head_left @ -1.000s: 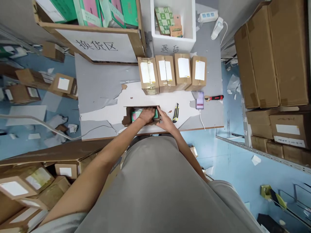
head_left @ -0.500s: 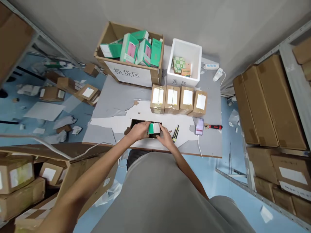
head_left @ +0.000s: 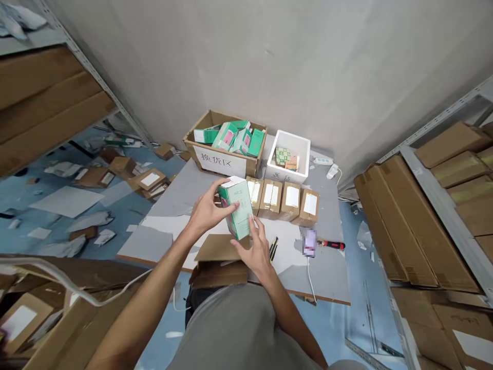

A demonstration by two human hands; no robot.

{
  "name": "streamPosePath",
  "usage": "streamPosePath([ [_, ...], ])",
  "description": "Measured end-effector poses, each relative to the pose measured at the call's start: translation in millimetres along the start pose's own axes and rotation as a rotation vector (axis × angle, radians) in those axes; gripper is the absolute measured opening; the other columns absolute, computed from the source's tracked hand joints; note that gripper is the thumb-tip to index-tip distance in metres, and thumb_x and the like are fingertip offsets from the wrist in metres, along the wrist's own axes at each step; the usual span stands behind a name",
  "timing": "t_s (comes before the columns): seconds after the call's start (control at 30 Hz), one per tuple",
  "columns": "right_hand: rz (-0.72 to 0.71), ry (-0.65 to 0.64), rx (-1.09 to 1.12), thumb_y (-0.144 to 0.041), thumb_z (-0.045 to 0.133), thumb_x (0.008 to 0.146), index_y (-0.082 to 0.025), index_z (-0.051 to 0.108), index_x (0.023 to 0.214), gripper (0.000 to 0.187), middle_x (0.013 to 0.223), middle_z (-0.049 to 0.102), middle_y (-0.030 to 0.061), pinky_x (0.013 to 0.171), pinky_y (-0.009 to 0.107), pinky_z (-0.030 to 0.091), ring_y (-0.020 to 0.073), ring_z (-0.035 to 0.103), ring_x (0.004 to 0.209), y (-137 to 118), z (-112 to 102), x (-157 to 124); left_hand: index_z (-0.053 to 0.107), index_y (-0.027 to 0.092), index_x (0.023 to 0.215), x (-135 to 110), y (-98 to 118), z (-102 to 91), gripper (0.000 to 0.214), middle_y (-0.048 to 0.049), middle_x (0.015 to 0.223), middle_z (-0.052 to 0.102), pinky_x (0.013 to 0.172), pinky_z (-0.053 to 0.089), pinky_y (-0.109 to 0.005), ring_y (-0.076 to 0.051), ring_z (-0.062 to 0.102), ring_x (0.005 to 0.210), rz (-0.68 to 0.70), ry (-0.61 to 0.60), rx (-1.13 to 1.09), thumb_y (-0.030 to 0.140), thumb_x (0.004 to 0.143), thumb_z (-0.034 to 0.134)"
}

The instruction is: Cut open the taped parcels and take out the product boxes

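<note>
Since the earlier frame, one green box has come up out of the opened carton. It now stands nearly upright in the air above the table, and the view has tipped up toward the wall.

Left to right:
- **Left hand**: I see it wrapped on the box's upper left side, with the fingers over the top edge.
- **Green box**: one, clamped between both hands, above the far end of the opened carton.
- **Opened carton**: one, flaps spread, at the near table edge below the box.
- **Right hand**: its fingertips press on the box's lower corner.
- **Sealed cartons**: four in a row, each with a white label, just behind the green box.
- **Utility knife**: one, flat beside the right hand.
- **Phone**: one, with a cable attached.
- **Red-handled tool**: one, just right of the phone.

At the table's back stand one cardboard crate, whose green boxes are too crowded to count, and one white foam bin.
</note>
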State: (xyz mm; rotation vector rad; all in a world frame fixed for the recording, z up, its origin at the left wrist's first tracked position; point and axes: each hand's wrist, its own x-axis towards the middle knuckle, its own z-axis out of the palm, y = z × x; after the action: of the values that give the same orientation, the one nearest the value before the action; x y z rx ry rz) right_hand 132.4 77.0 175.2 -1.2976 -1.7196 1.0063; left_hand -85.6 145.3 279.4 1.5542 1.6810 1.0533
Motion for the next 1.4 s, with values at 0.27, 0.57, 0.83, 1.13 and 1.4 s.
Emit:
streamPosePath([
  [0.27,0.061,0.171,0.262,-0.061,0.085,0.097,-0.034,0.075,0.166,0.074,0.173,0.063,0.0170,0.136,0.063,0.057,0.0429,0.062,0.165,-15,-7,9,0.073,0.031,0.153,29,15,-1.0,0.080,-0.0076,0.130,0.084,0.085,0.067,-0.040,-0.031,0.080,0.105,0.026,-0.050,-0.012,0.077,0.088,0.082],
  [0.57,0.366,-0.022,1.065,-0.072,0.099,0.081,-0.032,0.086,0.121,0.058,0.115,0.090,0.0075,0.092,0.052,0.081,0.0344,0.088,0.112,-22,-17,1,0.084,0.019,0.123,59,-14,-2.9,0.095,-0.0195,0.132,0.084,0.107,0.067,-0.049,-0.041,0.077,0.131,-0.104,-0.140,-0.516,0.105,0.083,0.074],
  [0.83,0.433,-0.056,1.176,-0.081,0.102,0.081,-0.026,0.083,0.117,0.069,0.100,0.090,0.0090,0.083,0.048,0.079,0.0347,0.089,0.105,-9,-15,7,0.082,0.022,0.133,54,-19,14.9,0.095,-0.0130,0.122,0.086,0.087,0.072,-0.039,-0.031,0.083,0.104,-0.189,-0.158,-0.780,0.076,0.060,0.110],
  [1.13,0.143,0.164,0.521,-0.066,0.095,0.097,-0.034,0.051,0.185,0.103,0.182,0.058,0.0167,0.106,0.048,0.074,0.0259,0.085,0.111,1,-11,-4,0.090,0.019,0.119,61,-14,18.1,0.095,-0.0142,0.125,0.088,0.083,0.072,-0.038,-0.038,0.083,0.116,-0.252,0.066,-0.608,0.078,0.048,0.111],
  [1.4,-0.198,0.250,-0.279,-0.042,0.074,0.118,-0.041,0.038,0.191,0.082,0.183,0.051,0.0188,0.117,0.053,0.070,0.0359,0.076,0.145,12,11,-7,0.086,0.018,0.114,67,-19,30.9,0.093,-0.0144,0.121,0.087,0.086,0.073,-0.042,-0.037,0.082,0.112,-0.283,0.071,-0.589,0.082,0.050,0.107],
])
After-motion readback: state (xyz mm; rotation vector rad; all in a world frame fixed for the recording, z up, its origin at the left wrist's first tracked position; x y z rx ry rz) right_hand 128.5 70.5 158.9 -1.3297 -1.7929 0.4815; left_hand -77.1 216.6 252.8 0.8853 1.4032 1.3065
